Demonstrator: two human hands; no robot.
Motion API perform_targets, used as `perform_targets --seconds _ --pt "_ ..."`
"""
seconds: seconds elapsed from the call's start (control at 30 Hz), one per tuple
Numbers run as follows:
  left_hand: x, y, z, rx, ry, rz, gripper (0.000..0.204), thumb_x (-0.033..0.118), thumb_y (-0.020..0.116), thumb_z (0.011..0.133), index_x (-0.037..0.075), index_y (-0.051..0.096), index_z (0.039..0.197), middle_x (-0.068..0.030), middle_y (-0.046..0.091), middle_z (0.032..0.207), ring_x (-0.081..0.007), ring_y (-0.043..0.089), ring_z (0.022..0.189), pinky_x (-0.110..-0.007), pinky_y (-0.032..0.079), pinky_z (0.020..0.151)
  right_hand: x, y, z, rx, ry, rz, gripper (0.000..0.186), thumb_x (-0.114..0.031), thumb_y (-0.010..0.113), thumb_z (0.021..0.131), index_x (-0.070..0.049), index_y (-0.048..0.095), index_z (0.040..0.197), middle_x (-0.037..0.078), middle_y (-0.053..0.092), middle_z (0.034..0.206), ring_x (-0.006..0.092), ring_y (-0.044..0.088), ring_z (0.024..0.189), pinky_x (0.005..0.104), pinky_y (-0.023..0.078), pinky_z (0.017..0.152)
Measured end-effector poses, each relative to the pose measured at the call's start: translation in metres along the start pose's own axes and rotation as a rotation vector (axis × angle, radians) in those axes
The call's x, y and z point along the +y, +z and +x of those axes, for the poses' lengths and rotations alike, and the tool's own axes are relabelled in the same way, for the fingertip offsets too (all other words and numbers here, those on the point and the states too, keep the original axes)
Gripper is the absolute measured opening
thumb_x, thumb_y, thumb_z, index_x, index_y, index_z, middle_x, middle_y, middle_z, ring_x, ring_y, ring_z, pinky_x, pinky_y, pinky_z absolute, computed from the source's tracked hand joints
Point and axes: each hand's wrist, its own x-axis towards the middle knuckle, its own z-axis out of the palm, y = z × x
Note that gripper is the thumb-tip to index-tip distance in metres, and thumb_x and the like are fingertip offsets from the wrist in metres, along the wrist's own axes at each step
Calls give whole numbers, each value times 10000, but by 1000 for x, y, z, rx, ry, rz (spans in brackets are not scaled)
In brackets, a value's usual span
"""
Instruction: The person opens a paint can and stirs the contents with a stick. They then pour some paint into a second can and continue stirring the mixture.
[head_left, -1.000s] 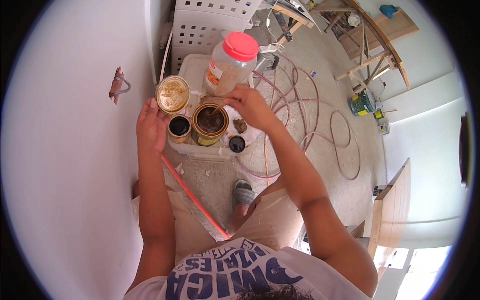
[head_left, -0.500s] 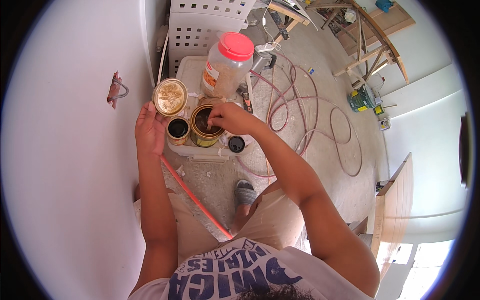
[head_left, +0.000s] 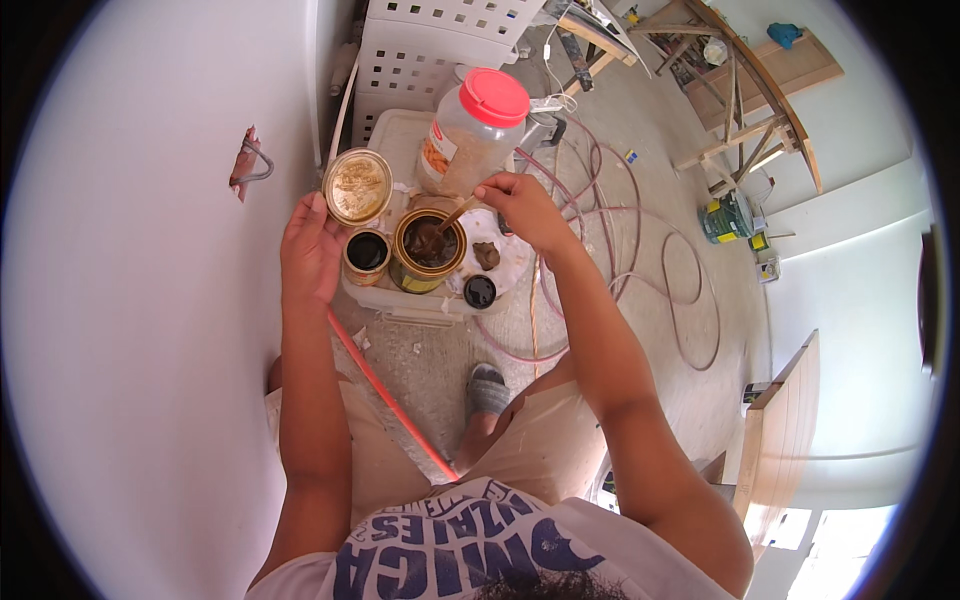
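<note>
My left hand (head_left: 312, 250) is closed on the edge of a round, stained can lid (head_left: 358, 187), tilted beside the wall. In my right hand (head_left: 525, 212), a thin wooden stick (head_left: 460, 211) is pinched between the fingers. Its lower end reaches into an open can (head_left: 415, 280) that holds thick brown paste (head_left: 424, 240). To the can's left stands a smaller can (head_left: 367, 252) with black contents. At right, a brown dab (head_left: 487, 256) lies on a white sheet (head_left: 512, 265), near a small round container of black liquid (head_left: 480, 292).
The cans stand on a whitish plastic bin (head_left: 372, 300), with a red-lidded clear jar (head_left: 480, 135) behind. White perforated drawers (head_left: 430, 55) rise beyond. A hose (head_left: 640, 215) loops over the floor at right; an orange tube (head_left: 392, 390) runs by my legs.
My right hand has drawn back up and right from the brown can, showing more of the stick, the paste and the dab on the sheet. The left hand still holds the lid.
</note>
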Motion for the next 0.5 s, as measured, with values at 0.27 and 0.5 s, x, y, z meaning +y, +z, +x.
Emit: perform_targets --seconds 0.27,0.5 --pt "0 0 -1 18 -5 10 267 239 646 1068 73 572 1264 -66 695 1272 -192 666 1166 -425 524 1031 11 44 -1 -16 -658 -515 144 -139 714 920 -4 765 909 145 669 929 370 654 950 460 533 842" --pt "0 -3 0 30 3 5 278 245 648 1067 75 569 1273 -63 691 1280 -189 659 1179 -423 519 1034 27 55 5 -182 -416 -368 170 -169 730 938 -13 781 984 140 692 948 333 673 906 420 528 830"
